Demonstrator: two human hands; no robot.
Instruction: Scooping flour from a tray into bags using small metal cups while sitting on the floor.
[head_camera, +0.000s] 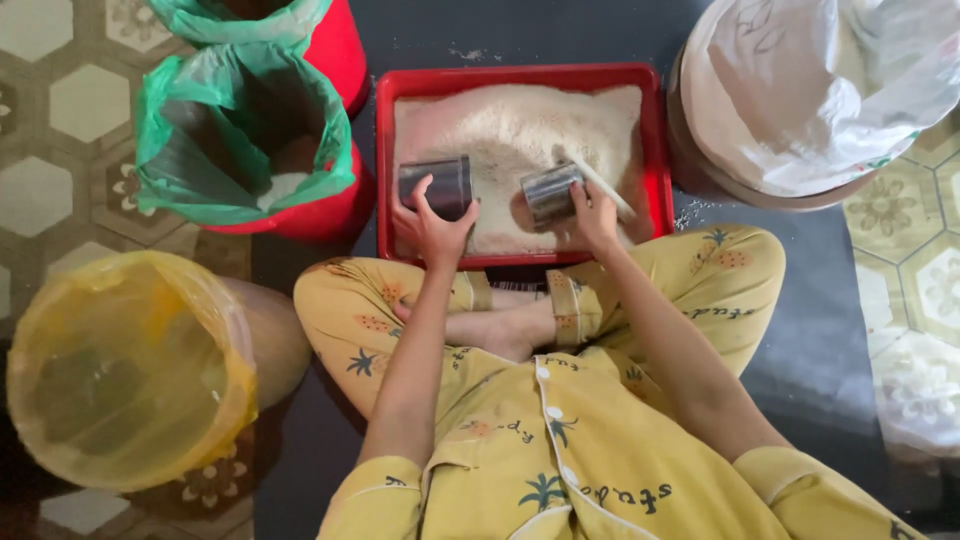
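**Seated person, two metal cups held over a tray of pale grain**

Floor: dark mat over patterned hexagonal tile. The person sits cross-legged on it in yellow printed clothing, feet tucked at centre.

Containers, largest first. At 2 o'clock, a round tub (700, 165) covered by a crumpled white plastic sack (810, 90). At 8 o'clock, a bin lined with translucent yellow plastic (120, 370), lying tilted, mouth toward the camera. At 10 o'clock, a red bucket lined with a green bag (240, 130), a little white grain visible inside; a second like it at 11 o'clock, mostly out of view.

At 12 o'clock, directly before the knees, a red rectangular plastic tray (385, 150) holds a mound of fine, pale, granular material (520, 130), matt and loose. A few spilled grains lie on the mat just off the tray's right edge.

Left hand (432, 228): grip wrapped around a dark metal cup (436, 186), cylindrical, long axis lying roughly 9-to-3, at the tray's near left.

Right hand (596, 212): grip closed about a shiny metal cup (550, 194), tilted, mouth toward 10 o'clock; a pale straight stick (605, 185) runs past the fingers toward 4 o'clock.

The cups are near each other, not touching. The mound lies at 12 o'clock from both grips, equally close.
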